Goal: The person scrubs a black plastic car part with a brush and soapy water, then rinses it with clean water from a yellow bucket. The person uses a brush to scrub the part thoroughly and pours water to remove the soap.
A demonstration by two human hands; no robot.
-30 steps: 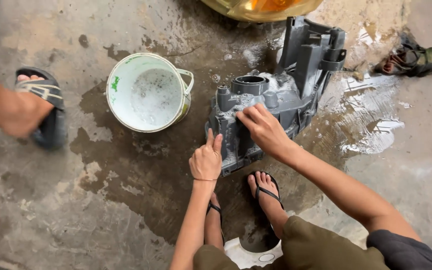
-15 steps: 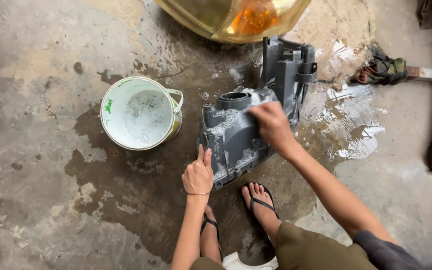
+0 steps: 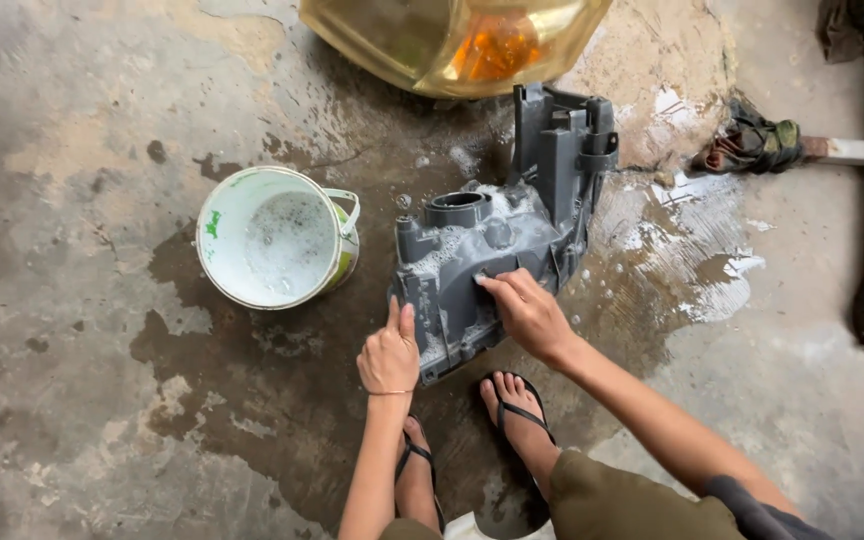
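bucket (image 3: 277, 238) left of housing (image 3: 497, 240) | lens (image 3: 452, 40) behind housing | rag (image 3: 749, 145) right

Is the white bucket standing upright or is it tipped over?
Upright: the white bucket stands on the wet floor, its round opening facing up, with soapy water inside.

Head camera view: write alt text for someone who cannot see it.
A squatting person's right hand presses on a soapy grey plastic housing on wet concrete while the left hand steadies its near edge. A white bucket of sudsy water stands beside it.
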